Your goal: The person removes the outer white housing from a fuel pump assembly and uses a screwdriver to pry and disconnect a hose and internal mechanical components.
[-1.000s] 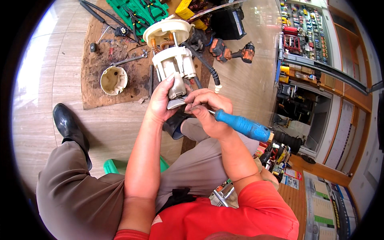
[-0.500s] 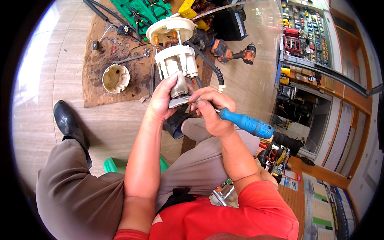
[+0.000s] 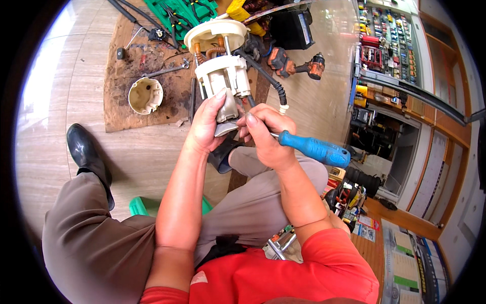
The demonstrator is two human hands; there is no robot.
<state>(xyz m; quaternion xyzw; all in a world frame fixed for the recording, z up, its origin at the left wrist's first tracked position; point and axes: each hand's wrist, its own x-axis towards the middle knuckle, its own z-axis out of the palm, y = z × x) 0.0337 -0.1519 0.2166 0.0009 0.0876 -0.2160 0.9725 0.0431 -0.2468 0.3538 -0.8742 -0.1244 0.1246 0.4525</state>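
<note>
My left hand [image 3: 206, 125] is closed round the lower end of a white plastic fuel pump module [image 3: 223, 76]. The module has a round cream flange at its far end, orange corrugated hoses and a black corrugated tube with a pale connector [image 3: 283, 108]. A grey filter-like part [image 3: 227, 128] sticks out at its near end, beside my left palm. My right hand [image 3: 268, 131] grips a blue-handled screwdriver [image 3: 316, 149] by the shaft, close to the handle. The screwdriver's tip is hidden behind my fingers, next to the grey part.
A stained board [image 3: 119, 86] on the tiled floor carries a cream plastic cup [image 3: 146, 96] and a wrench [image 3: 167, 71]. Beyond are a green tool case [image 3: 187, 15] and a black battery [image 3: 291, 30]. An orange-black cordless drill [image 3: 311, 67] lies right of the module.
The screwdriver handle has swung slightly farther right and up, with my right fingers shifting a little. My left hand keeps its hold on the module.
</note>
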